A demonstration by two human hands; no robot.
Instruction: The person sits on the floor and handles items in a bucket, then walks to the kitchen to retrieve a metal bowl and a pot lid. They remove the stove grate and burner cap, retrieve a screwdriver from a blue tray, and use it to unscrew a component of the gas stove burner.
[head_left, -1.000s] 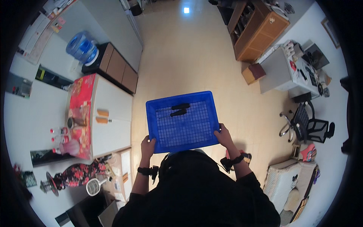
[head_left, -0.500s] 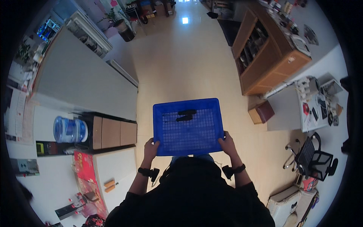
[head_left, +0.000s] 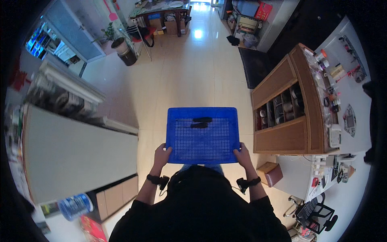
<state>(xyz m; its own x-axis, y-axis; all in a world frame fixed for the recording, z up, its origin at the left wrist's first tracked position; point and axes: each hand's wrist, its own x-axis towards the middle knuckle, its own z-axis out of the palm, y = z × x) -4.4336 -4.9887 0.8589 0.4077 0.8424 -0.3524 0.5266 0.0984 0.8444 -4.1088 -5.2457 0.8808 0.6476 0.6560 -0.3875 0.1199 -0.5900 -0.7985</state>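
A shallow blue plastic basket (head_left: 202, 157) with a grid bottom is held level in front of my body. My left hand (head_left: 162, 155) grips its near left corner, thumb over the rim. At the near right corner, my right hand (head_left: 243, 155) holds it the same way. Two screwdrivers with dark handles lie inside toward the far side: an upper screwdriver (head_left: 202, 119) and, just nearer to me, a lower screwdriver (head_left: 199, 125). Their thin shafts point left. Under the basket's rim the other fingers of both hands are hidden.
On the left stand a tall pale cabinet (head_left: 80, 149) and a blue water bottle (head_left: 75, 206). A wooden shoe cabinet (head_left: 282, 135), a brown stool (head_left: 271, 174) and an office chair (head_left: 316, 213) line the right. Ahead are a potted plant (head_left: 125, 52), a table (head_left: 159, 10) and a dark mat (head_left: 256, 66).
I have moved forward along the floor: the cabinets, stool and chair sit lower in view, and more of the far room shows. Both hands still hold the basket with the screwdrivers in it.
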